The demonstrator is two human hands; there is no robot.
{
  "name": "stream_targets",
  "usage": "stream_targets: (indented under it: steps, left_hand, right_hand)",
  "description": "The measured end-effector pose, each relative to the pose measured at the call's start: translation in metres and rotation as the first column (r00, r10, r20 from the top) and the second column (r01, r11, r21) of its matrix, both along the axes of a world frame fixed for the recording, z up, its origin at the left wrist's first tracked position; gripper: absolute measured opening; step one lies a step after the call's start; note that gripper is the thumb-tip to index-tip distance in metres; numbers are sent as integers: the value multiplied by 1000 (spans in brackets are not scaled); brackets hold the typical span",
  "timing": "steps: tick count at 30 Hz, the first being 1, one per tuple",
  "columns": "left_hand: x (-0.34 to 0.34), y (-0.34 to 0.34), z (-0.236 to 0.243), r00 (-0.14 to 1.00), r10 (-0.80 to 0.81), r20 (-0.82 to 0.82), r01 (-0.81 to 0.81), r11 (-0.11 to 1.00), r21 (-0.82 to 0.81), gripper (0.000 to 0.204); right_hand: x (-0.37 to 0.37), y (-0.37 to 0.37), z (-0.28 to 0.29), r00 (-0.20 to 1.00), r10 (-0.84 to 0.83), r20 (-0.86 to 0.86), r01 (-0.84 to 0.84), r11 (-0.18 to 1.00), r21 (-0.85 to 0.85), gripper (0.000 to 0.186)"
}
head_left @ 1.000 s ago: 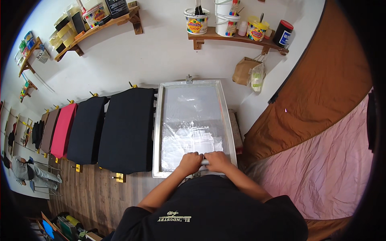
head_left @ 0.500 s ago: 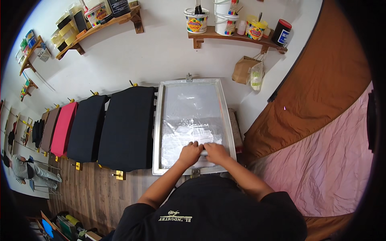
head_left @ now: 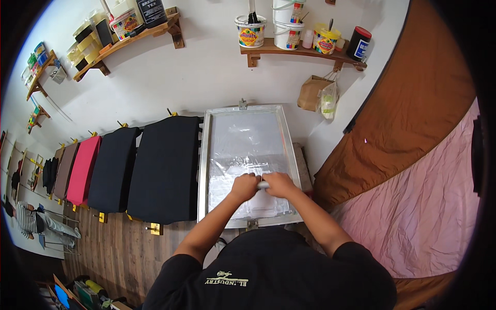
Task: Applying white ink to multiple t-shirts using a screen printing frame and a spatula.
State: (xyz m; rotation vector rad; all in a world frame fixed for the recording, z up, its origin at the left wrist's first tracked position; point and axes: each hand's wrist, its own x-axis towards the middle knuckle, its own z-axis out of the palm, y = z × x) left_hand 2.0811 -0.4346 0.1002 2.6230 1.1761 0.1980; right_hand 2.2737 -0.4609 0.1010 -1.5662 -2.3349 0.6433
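Note:
A screen printing frame (head_left: 204, 170) with a pale metal rim lies in front of me. Clear, shiny film or wet sheen covers its mesh (head_left: 245, 126), and white patches show through the near half. Over that near half, my left hand (head_left: 245, 187) and my right hand (head_left: 279, 185) are closed side by side around a light grey handle (head_left: 264, 184). Only a short piece of the handle shows between them; whatever it belongs to is hidden under my fingers. Metal clamps grip the frame at its far edge (head_left: 243, 104) and near edge (head_left: 252, 224).
To the left runs a row of boards covered with black (head_left: 164, 168), red (head_left: 83, 170) and brown cloth. Wall shelves (head_left: 299, 49) hold tubs and jars. A brown and pink fabric sheet (head_left: 403, 103) hangs at the right. Far left, a person in stripes (head_left: 26, 217) stands.
Both hands have moved a little away from me along the mesh with the handle. More of the white patch near the frame's near edge now shows.

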Motion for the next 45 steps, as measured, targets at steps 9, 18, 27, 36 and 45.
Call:
stream_targets:
  steps: [9, 18, 27, 36, 45]
  left_hand:
    - [1, -28, -7, 990, -113, -85, 100, 985, -140, 19]
    - [-6, -35, 10, 990, -121, -69, 105, 972, -208, 17]
    - [-11, -39, -21, 998, -64, 27, 61, 994, 86, 13]
    - [-13, -61, -3, 994, -107, 18, 108, 989, -97, 14]
    - [2, 20, -2, 999, -39, -6, 39, 999, -22, 20]
  right_hand:
    - [6, -29, -15, 992, 113, 56, -106, 988, -115, 33]
    - [4, -37, -5, 991, 133, 6, -128, 966, -224, 31]
    - [-15, -47, -22, 1000, -26, -5, 27, 997, 72, 31]
    - [-6, -63, 6, 996, 43, 82, -30, 987, -161, 33]
    - [2, 21, -6, 997, 10, 79, -8, 1000, -25, 28]
